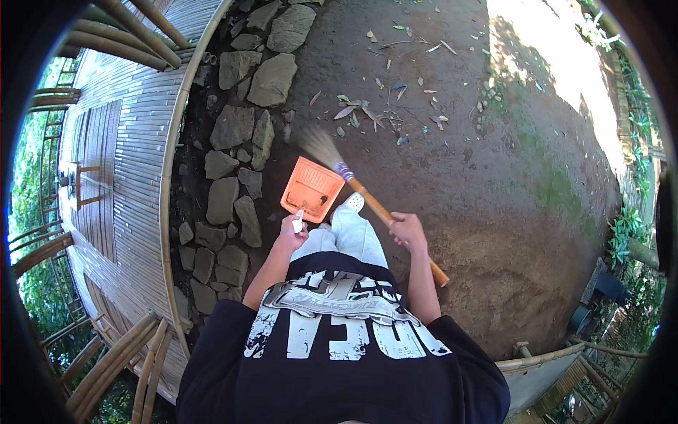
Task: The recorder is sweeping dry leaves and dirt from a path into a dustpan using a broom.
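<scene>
My left hand (pixel 294 233) grips the white handle of an orange plastic dustpan (pixel 312 183), which has some dark debris in its tray. In my right hand (pixel 408 229) is the orange-brown handle of a broom (pixel 371 202). The broom's pale bristles (pixel 321 145) are blurred and sit just beyond the dustpan's far right corner. Past the bristles, dry and green leaves (pixel 356 110) lie scattered on the bare earth ground (pixel 424 159).
A border of flat stones (pixel 222 201) runs along my left. Beside it is a bamboo-slat platform (pixel 140 132) with bamboo posts (pixel 114 365). A sunlit patch (pixel 556 79) lies at the far right. Green plants (pixel 627 233) and a bamboo-edged structure (pixel 540 363) stand to the right.
</scene>
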Demonstrator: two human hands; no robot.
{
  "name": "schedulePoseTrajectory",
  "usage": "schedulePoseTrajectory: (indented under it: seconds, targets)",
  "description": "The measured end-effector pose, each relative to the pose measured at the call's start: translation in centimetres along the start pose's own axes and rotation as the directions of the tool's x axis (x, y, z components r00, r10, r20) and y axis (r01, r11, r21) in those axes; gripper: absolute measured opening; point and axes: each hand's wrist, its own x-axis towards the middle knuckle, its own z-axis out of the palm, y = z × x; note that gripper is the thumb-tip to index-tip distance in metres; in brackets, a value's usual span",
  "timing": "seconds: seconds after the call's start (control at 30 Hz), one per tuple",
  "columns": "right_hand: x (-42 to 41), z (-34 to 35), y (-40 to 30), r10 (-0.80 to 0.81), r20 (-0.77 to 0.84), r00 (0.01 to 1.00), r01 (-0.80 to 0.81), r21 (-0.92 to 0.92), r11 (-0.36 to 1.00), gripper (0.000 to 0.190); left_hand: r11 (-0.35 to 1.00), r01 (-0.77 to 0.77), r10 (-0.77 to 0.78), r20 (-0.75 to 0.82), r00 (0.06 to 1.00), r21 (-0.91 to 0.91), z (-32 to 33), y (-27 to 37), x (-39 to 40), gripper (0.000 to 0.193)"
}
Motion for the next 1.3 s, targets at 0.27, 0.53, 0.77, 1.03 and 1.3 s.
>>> schedulePoseTrajectory:
  seconds: [0.27,0.53,0.77,1.03,1.3]
  targets:
    - [-4.1,-0.3,0.6,-0.259,-0.387,0.885,0.011,-0.540,0.842,0.037,0.995,-0.069,0.069,-0.002,0.998,-0.076,-4.4,-3.0,1.3,0.013]
    - [-8.0,4.2,5.7,-0.110,-0.123,0.986,0.100,-0.081,0.992,0.039,0.981,-0.037,0.051,0.068,0.996,-0.190,-8.4,-5.5,1.0,0.012]
    - [-8.3,5.6,8.8,-0.022,0.124,0.992,0.021,0.005,1.000,0.042,0.975,-0.050,0.062,0.047,0.997,-0.217,-8.9,-7.3,0.3,0.009]
    - [-8.4,-0.2,8.0,0.026,-0.179,0.983,-0.053,-0.146,0.988,0.041,0.979,-0.035,0.035,-0.006,0.999,-0.203,-9.8,-8.5,0.4,0.011]
    - [-10.0,-2.4,5.8,-0.204,-0.563,0.801,-0.139,-0.506,0.852,0.031,0.989,-0.011,0.008,-0.016,1.000,-0.149,-6.9,-8.9,1.5,0.011]
